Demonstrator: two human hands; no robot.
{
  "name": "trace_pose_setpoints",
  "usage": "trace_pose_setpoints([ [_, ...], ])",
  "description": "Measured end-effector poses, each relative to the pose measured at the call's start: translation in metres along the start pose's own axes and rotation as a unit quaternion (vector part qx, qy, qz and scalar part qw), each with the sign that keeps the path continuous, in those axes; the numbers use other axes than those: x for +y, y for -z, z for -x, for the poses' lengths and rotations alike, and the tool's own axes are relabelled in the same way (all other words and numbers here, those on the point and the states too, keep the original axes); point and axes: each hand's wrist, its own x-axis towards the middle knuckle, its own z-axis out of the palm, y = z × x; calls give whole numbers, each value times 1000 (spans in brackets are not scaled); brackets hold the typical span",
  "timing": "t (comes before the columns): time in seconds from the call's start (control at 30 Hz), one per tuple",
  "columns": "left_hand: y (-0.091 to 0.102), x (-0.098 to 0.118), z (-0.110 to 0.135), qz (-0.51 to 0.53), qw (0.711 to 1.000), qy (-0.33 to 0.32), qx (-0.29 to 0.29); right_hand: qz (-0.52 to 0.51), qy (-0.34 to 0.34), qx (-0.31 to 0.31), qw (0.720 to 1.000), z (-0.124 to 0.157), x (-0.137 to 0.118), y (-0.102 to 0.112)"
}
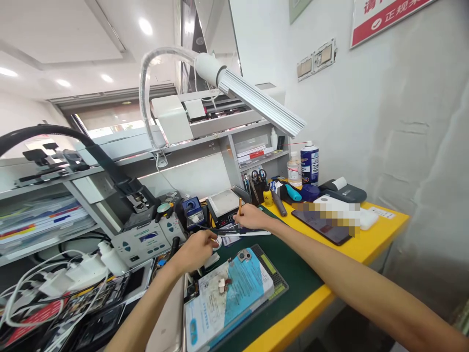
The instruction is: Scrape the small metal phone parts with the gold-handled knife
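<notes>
My right hand (251, 216) is closed around a thin gold-coloured tool (240, 205) that stands upright from the fist, just in front of a small white hot plate (223, 201). My left hand (198, 249) is closed in a pinch beside a small round white object (218, 242); whether it grips it I cannot make out. Both hands hover over the green mat (293, 274). Below them lies a phone back (227, 293) with a blue-and-white sheet on it and a camera module near its top.
A desk lamp (256, 100) arches overhead. A soldering station (144, 239) and blue tip holder (193, 208) stand left. Bottles (309, 162), a scissors cup (258, 185), a dark tablet (324, 227) and a label printer (342, 189) sit on the yellow bench (381, 230). Cables and chargers (66, 278) crowd the far left.
</notes>
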Motion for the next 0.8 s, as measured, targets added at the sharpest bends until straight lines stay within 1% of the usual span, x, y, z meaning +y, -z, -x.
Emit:
trace_pose_setpoints([
  [0.13,-8,5,-14,-2,999,45,-14,27,-3,-32,999,0,-1,-1],
  [0.27,-14,7,-19,3,998,67,-11,39,-4,-43,998,-1,0,-1],
  [0.5,-18,12,-20,24,997,66,-16,38,-3,-74,996,-2,3,-4],
  [0.8,-20,10,-23,40,996,70,-21,23,-20,-84,996,-7,6,-8],
])
